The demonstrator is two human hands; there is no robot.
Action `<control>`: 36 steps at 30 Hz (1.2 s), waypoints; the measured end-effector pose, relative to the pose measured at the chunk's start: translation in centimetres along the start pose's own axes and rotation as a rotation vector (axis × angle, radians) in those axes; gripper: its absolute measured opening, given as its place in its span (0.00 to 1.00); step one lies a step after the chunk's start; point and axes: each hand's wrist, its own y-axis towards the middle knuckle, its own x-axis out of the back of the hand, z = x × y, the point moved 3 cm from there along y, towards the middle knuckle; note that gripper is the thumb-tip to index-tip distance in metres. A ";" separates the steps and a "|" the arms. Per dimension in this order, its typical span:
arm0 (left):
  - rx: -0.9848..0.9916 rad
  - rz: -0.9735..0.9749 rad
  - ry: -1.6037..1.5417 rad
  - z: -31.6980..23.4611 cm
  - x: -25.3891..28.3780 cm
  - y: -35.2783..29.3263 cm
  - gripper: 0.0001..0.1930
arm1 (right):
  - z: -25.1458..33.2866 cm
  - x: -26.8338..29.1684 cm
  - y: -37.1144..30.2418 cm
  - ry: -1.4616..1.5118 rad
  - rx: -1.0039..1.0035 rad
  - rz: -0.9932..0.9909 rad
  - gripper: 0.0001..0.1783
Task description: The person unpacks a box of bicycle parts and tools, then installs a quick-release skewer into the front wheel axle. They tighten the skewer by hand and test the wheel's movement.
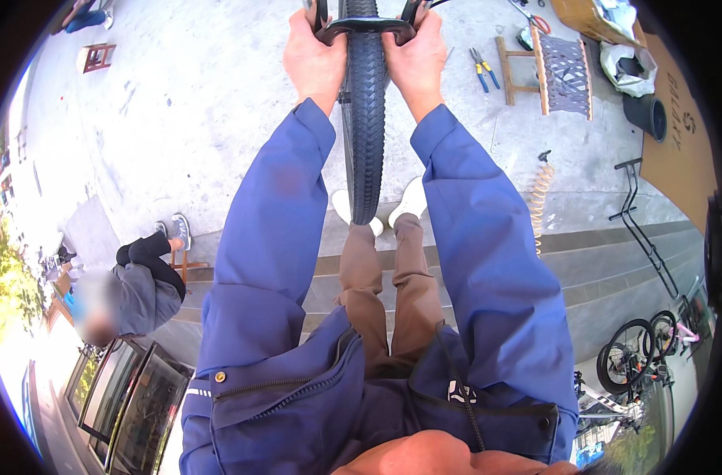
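A bicycle wheel with a black knobby tyre stands upright between my forearms, its near edge just above my white shoes. Over the tyre runs the dark arch of the bicycle fork. My left hand is closed around the fork's left side, and my right hand grips its right side. Both thumbs press against the arch near the tyre. Some of my fingers are hidden behind the fork legs. The rest of the bicycle lies mostly beyond the upper edge.
Right of the wheel lie pliers, a stool with a woven seat, a black bucket and a coiled hose. Steps cross behind my feet. A seated person is at left; a small wooden stool stands farther off.
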 end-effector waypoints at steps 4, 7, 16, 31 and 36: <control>-0.037 0.003 0.159 0.3 0.2 0.4 0.14 | -0.3 -0.1 -0.2 0.072 -0.077 0.067 0.20; -0.022 -0.022 0.175 0.2 0.1 0.5 0.13 | 0.0 0.0 -0.1 0.068 -0.068 0.066 0.20; -0.002 -0.027 0.146 0.3 -0.4 0.2 0.15 | -0.2 0.1 0.3 0.050 -0.072 0.070 0.20; -0.049 -0.022 0.170 0.8 0.0 0.1 0.16 | -3.3 9.9 -5.3 0.227 -0.207 0.278 0.53; 0.051 0.025 0.071 0.8 0.0 0.2 0.22 | -2.5 24.3 -2.5 0.332 -0.316 0.128 0.40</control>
